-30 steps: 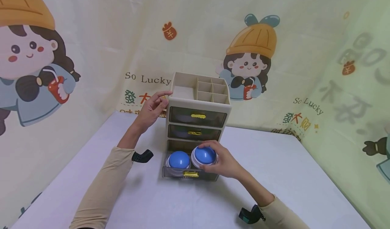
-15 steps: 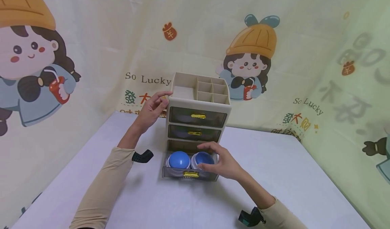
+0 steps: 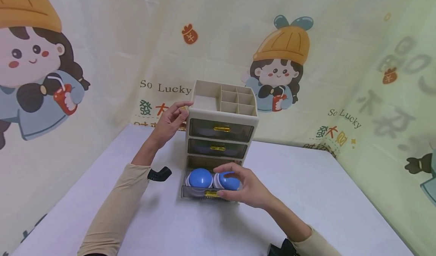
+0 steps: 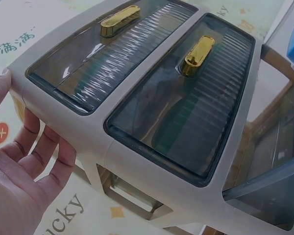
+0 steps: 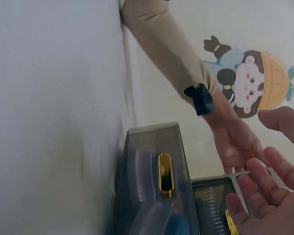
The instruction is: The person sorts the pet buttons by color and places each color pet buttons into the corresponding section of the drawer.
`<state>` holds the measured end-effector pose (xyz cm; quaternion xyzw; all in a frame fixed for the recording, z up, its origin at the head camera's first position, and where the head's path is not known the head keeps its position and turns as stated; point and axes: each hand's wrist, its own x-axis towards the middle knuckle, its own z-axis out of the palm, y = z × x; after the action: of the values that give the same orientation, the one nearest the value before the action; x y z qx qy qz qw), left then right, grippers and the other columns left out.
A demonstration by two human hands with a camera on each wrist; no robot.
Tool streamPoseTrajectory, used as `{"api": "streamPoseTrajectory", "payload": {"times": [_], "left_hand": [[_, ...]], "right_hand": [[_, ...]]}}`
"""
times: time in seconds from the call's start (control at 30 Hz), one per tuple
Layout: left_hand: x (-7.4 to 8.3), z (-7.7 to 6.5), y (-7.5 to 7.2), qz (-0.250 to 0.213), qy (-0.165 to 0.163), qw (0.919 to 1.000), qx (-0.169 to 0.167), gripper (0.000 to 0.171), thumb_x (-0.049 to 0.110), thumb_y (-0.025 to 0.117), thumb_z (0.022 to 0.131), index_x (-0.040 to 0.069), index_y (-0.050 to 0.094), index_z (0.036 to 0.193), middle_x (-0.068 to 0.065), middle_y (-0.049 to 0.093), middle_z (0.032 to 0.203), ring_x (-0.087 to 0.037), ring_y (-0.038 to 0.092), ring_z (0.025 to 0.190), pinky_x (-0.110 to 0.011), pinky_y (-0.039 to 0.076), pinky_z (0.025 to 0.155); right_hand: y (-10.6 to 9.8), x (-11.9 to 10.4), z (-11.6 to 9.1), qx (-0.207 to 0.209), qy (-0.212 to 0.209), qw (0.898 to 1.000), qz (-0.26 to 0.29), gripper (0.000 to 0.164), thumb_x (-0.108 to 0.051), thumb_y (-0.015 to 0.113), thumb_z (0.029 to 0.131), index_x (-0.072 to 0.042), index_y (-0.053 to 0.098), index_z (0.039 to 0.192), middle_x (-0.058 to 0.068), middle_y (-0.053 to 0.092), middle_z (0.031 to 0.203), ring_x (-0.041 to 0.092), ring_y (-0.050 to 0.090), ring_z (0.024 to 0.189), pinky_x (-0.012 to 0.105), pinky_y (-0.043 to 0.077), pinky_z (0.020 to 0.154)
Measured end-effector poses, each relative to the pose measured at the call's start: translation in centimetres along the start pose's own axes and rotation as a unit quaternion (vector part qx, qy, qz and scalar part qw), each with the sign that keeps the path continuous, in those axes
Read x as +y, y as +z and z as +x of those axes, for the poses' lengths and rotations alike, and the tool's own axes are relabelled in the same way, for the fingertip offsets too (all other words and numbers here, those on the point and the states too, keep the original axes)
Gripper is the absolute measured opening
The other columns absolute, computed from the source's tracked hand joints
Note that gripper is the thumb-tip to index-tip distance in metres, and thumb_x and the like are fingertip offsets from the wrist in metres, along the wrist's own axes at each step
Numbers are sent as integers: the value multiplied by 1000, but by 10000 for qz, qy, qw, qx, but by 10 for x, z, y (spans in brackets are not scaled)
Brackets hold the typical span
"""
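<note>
A beige desktop drawer organizer stands on the table with its bottom drawer pulled out. Two round objects with blue domes and white rims sit side by side in that drawer: the left one in full view, the right one partly behind the right hand. My left hand holds the organizer's upper left side, thumb near the front corner and bent fingers against the side wall. My right hand hovers at the drawer's right front, fingers spread around air, thumb close to the gold handle.
Two upper drawers with gold handles, the top one and the middle one, are pushed in. Divided compartments form the organizer's top. A printed cloth hangs behind the white table.
My right hand has let go of the right blue-domed object, which has settled into the drawer, and has drawn back toward the front. The left hand has stayed put.
</note>
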<state>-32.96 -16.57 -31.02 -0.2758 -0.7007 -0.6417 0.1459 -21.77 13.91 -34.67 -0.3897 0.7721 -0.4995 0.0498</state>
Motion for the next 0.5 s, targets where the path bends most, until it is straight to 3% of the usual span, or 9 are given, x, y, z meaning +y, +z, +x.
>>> {"api": "streamPoseTrajectory", "payload": {"times": [0.23, 0.3, 0.5], "left_hand": [[-2, 1, -1, -13, 24, 10000, -2, 38, 22, 55, 107, 21, 55, 146, -9, 61, 111, -24, 60, 112, -28, 55, 90], [-2, 1, 0, -40, 41, 10000, -16, 38, 22, 54, 107, 21, 55, 146, -9, 60, 111, -23, 60, 112, -27, 55, 90], [-2, 2, 0, -101, 66, 9999, -57, 38, 22, 53, 108, 21, 54, 146, -10, 60, 114, -23, 60, 111, -26, 54, 91]], "right_hand": [[13, 1, -6, -523, -453, 9971, 322, 43, -9, 78, 90, -5, 62, 129, 17, 64, 128, 39, 59, 120, 48, 53, 101], [18, 1, -9, -688, -345, 9959, 484, 43, -10, 78, 90, -4, 62, 129, 22, 63, 127, 39, 60, 119, 46, 53, 101], [31, 5, -17, -1014, 109, 9915, 805, 41, -10, 77, 91, -6, 63, 129, 18, 65, 130, 39, 60, 116, 38, 54, 99]]}}
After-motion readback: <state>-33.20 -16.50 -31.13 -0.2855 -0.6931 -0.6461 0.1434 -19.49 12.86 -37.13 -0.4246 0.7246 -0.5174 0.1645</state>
